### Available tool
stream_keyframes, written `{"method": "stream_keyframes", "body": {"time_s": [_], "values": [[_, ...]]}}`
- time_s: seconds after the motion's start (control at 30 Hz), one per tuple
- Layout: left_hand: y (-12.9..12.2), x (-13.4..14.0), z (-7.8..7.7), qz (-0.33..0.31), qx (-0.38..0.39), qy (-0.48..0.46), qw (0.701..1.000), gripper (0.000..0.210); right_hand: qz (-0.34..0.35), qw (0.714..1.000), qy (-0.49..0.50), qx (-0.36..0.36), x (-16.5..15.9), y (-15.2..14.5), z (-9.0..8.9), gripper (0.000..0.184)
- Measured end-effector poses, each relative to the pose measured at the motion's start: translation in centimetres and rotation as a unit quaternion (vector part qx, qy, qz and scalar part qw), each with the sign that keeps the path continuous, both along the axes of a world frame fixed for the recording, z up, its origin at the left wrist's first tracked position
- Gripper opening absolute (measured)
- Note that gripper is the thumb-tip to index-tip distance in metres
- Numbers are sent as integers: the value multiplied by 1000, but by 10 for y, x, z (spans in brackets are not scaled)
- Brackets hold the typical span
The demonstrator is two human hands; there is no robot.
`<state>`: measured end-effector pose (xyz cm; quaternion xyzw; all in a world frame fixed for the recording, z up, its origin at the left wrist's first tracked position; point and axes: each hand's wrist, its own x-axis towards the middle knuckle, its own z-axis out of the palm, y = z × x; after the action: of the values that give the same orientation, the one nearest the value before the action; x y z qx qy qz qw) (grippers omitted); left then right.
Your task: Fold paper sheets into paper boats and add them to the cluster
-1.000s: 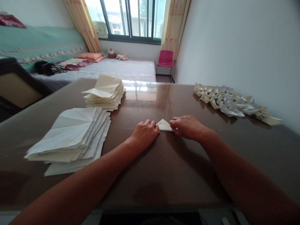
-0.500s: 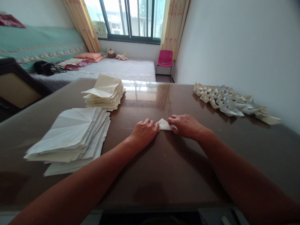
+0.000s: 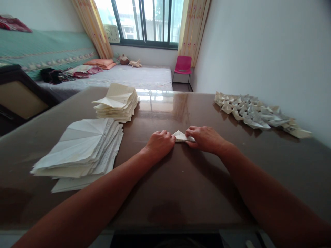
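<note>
A small folded sheet of paper (image 3: pixel 180 136) with a pointed top lies on the brown table (image 3: pixel 160 193), in front of me. My left hand (image 3: pixel 161 142) grips its left end, fingers curled and closed. At the other end my right hand (image 3: pixel 203 138) pinches the paper between thumb and fingers. Both hands cover the outer parts of the paper, so only its middle shows. Left of my left forearm lies a thick stack of white creased paper sheets (image 3: pixel 77 143).
Behind the white stack is a second stack of yellowish folded sheets (image 3: pixel 117 103). Several folded paper boats (image 3: pixel 252 110) sit together at the table's right, near the wall. Beyond the table are a bed (image 3: pixel 152 77) and a pink chair (image 3: pixel 183 65).
The paper's lower strip, seen broad earlier, now looks narrower with a thin edge along the bottom. My hands keep nearly the same place, and the view has shifted slightly.
</note>
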<state>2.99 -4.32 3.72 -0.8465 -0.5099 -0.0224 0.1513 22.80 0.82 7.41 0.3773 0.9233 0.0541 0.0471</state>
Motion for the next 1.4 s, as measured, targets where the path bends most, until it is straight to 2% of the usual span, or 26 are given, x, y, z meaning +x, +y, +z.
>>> {"method": "stream_keyframes", "body": {"time_s": [0.2,0.33,0.43,0.5,0.57,0.67,0.73,0.8,0.9,1.1,1.17,1.23,1.4], "values": [[2,-7,-2,16,22,-20,999,19,12,999,22,32,-3,1,-1,17],[-1,-4,0,-16,51,-64,996,23,18,997,62,48,-12,-4,-2,17],[-5,-2,5,-31,68,-103,992,23,37,990,132,28,-15,-7,-2,18],[-7,-3,9,-20,71,-146,986,24,44,975,215,-18,-14,-6,-2,18],[-7,-6,13,-16,62,-218,974,25,44,943,313,-103,-11,-2,-1,21],[-3,-8,14,-29,29,-345,938,22,38,864,432,-257,-7,6,-2,35],[-1,-8,11,-27,-2,-408,913,19,24,814,481,-324,-7,11,-5,44],[2,-7,8,-13,-39,-442,896,18,12,786,502,-361,-8,15,-11,45],[4,-4,2,18,-93,-465,880,23,-6,759,515,-399,-11,19,-24,39],[11,-2,-6,50,-119,-480,867,33,-63,687,551,-470,-17,23,-43,37],[13,-2,-8,61,-125,-480,866,33,-77,677,556,-476,-18,24,-46,37],[15,-2,-10,73,-128,-478,866,33,-84,680,551,-476,-19,24,-49,37],[18,0,-13,90,-138,-480,862,32,-78,725,531,-431,-21,23,-50,36]]}}
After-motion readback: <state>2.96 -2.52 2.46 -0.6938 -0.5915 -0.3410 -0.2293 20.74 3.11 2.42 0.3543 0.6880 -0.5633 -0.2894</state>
